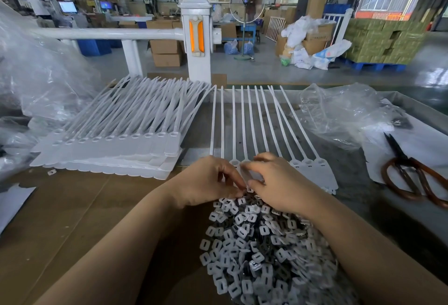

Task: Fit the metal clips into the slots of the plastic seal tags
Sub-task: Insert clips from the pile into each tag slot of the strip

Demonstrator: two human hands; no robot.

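- A stack of white seal tag sheets [106,151] lies on the table [72,207] to your far left, straps fanned away from you.
- Your left hand [206,181] sits at the near edge of the middle tag row, fingers curled, its grip pinching something small at the fingertips; you cannot tell whether it is a clip.
- The row of seal tags [312,171] lies flat in front of you, straps pointing away.
- Your right hand [276,183] rests on that row just beside the left, fingers curled, pinching a tag head.
- The heap of metal clips [254,246] lies beneath both wrists.
- Scissors [409,173] lie far right, near clear plastic bags [344,110].
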